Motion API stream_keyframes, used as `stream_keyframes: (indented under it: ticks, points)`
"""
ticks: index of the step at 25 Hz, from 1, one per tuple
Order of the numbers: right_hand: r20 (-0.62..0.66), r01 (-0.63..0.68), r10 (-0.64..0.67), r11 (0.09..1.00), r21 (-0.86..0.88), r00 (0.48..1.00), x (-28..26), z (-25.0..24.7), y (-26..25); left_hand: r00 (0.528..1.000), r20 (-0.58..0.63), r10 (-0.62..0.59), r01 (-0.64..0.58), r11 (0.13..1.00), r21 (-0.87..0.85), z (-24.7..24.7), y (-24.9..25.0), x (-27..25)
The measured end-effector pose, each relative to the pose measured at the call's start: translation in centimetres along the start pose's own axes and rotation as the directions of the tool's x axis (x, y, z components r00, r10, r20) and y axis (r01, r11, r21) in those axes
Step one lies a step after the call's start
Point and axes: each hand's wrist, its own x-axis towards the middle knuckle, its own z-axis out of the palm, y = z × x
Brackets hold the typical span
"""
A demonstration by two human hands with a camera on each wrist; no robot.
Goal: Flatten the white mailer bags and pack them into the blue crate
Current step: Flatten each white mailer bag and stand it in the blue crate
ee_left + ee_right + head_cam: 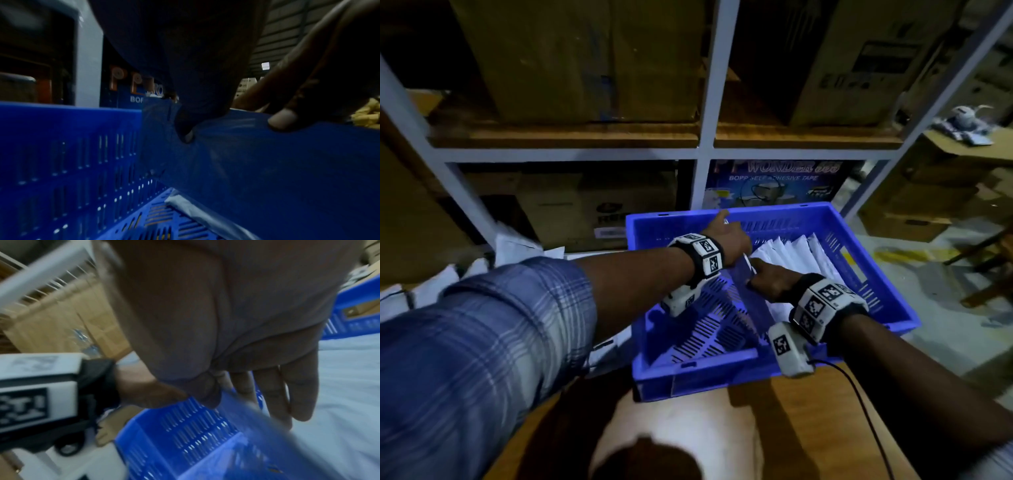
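Observation:
The blue crate (pixel 722 373) stands on a wooden table. A row of white mailer bags (pixel 798 253) stands on edge in its right half. One more mailer bag (pixel 748 263), tinted blue by the crate, stands upright against that row. My left hand (pixel 726 236) pinches its far top edge; a fingertip (pixel 282 120) presses on the sheet (pixel 267 162). My right hand (pixel 770 282) holds the near top edge, thumb on one side and straight fingers (pixel 275 394) on the other. The crate's left half (pixel 698 329) shows bare slotted floor.
Loose white mailers (pixel 517 246) lie heaped left of the crate. Metal shelving (pixel 705 144) with cardboard boxes rises close behind it. A pale bulky bag (pixel 678 428) sits at the table's near edge. A black cable (pixel 859 394) trails from my right wrist.

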Motion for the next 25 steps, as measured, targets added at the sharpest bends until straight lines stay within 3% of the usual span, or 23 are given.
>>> stream_keyframes:
  ticks: [5,9,14,18,22,23,25]
  points:
    - [0.072,-0.048,0.045,0.998,0.037,0.996,2.7,-0.7,3.1,0.989,0.148,0.018,-0.02,1.0,0.017,2.6,2.0,4.1]
    - [0.032,0.019,-0.019,1.0,0.024,0.999,4.5,-1.5,4.2,0.982,0.191,-0.008,0.033,0.991,-0.129,4.9,2.6,6.8]
    - [0.232,0.061,-0.043,0.996,-0.071,0.972,6.9,-1.0,5.6,0.978,0.193,0.082,-0.032,0.968,-0.248,6.4,2.6,8.7]
    - [0.365,0.03,0.01,0.994,-0.103,0.931,7.9,-1.0,5.5,0.989,0.06,0.138,-0.106,0.92,-0.376,7.3,1.6,8.8]
    - [0.41,0.028,0.027,0.991,-0.128,0.912,8.1,-1.0,6.1,0.998,-0.065,-0.017,-0.009,0.923,-0.384,6.8,1.6,8.9]
    - [0.41,0.015,0.027,0.995,-0.101,0.912,8.5,-0.8,6.4,0.998,-0.029,-0.049,0.034,0.92,-0.391,6.4,1.6,8.8]
    - [0.393,-0.009,0.013,1.0,-0.011,0.919,8.9,-0.1,6.8,0.978,0.204,-0.054,0.123,0.931,-0.343,6.1,1.5,8.6]
